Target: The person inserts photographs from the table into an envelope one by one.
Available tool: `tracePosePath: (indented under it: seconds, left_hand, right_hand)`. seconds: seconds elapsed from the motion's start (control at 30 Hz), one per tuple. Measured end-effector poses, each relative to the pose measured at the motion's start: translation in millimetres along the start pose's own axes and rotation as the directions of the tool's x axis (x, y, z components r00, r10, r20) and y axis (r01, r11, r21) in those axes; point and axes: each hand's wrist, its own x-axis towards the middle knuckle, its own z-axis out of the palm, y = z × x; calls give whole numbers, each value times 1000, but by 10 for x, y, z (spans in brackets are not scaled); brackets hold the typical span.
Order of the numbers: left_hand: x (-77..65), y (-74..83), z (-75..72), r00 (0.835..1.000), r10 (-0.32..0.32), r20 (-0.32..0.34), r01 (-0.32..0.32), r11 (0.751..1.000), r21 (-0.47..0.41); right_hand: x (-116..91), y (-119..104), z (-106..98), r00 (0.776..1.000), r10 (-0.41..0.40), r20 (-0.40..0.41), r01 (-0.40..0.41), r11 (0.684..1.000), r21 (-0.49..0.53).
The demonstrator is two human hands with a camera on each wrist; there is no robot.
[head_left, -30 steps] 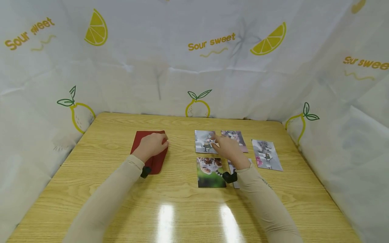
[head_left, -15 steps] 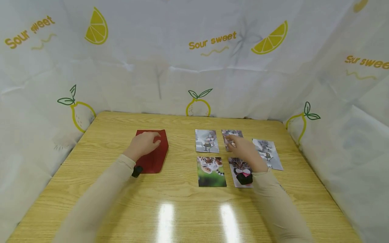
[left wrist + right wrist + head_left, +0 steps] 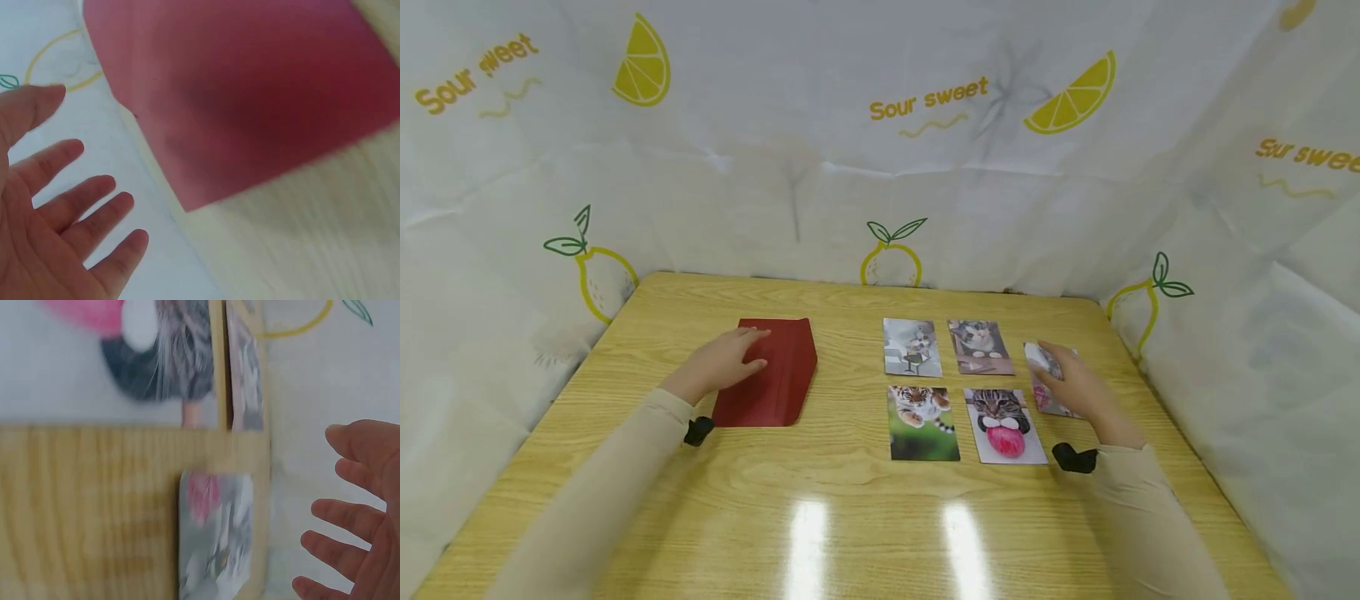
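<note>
My left hand [image 3: 718,367] hovers over the left side of a red paper envelope [image 3: 778,383] lying flat on the table. In the left wrist view its fingers are spread and hold nothing, apart from the envelope [image 3: 250,94]. Over the rightmost picture card [image 3: 1045,403] is my right hand [image 3: 1078,387], partly hiding it. The right wrist view shows that hand's fingers spread, with nothing between them. To its left lie a card with a tabby cat and a pink ball shape [image 3: 1009,446], a tiger cub card [image 3: 922,437], a kitten card [image 3: 981,342] and a pale grey card [image 3: 912,350].
The wooden table [image 3: 850,517] carries the cards on its right and the envelope on its left. A white sheet [image 3: 812,208] printed with lemons rises behind it and along both sides. Bare wood lies between envelope and cards.
My right hand has moved right, from the pale grey card across the kitten card to the rightmost card, uncovering the tabby card. My left hand has shifted left over the envelope.
</note>
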Motion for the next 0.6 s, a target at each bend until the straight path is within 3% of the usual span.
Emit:
tracePosePath:
  seconds: [0.3,0.6]
  left_hand:
    - [-141,-141,79,992,53,114,-45,996,-76]
    - [-223,-219,141,986,57,154,-38,992,-121]
  right_hand:
    - [-167,331,-43,996,31,86,-27,998,-49]
    - [-250,511,-32,988,90,122,-82,994,-73]
